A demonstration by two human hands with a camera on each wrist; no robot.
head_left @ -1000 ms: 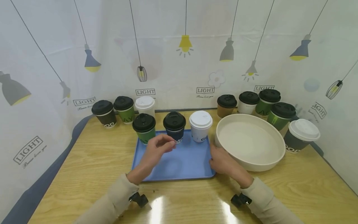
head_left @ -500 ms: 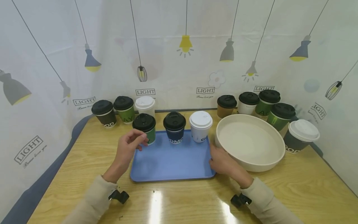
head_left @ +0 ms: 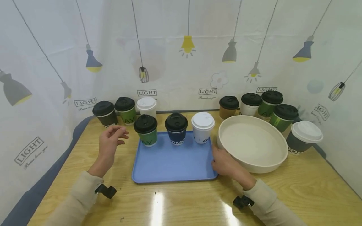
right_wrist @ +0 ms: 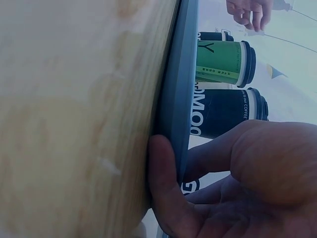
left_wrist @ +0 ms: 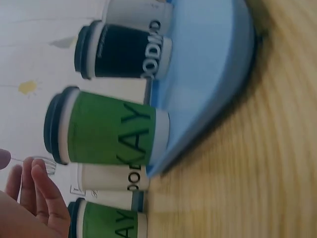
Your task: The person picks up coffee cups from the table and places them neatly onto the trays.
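My left hand (head_left: 108, 142) hangs in the air left of the blue tray (head_left: 173, 166), fingers loosely bent with nothing between them. At the tray's right edge, my right hand (head_left: 226, 161) grips the rim; the right wrist view has its fingers (right_wrist: 166, 173) on both sides of that rim. Along the tray's far side stand three lidded paper cups: a green cup (head_left: 148, 138) with a black lid, a navy cup (head_left: 177, 135) with a black lid, and a white cup (head_left: 202, 135) with a white lid. All are upright.
A round cream basin (head_left: 254, 142) stands close to the right hand. Several lidded cups are behind and beside it, including a brown cup (head_left: 227, 112) and a dark cup (head_left: 297, 144). At the back left are a dark cup (head_left: 108, 120), a green cup (head_left: 128, 116) and a white-lidded cup (head_left: 148, 110).
My left hand has moved left, from over the tray in front of the cups to beyond its left edge. The right hand, tray and cups have stayed put.
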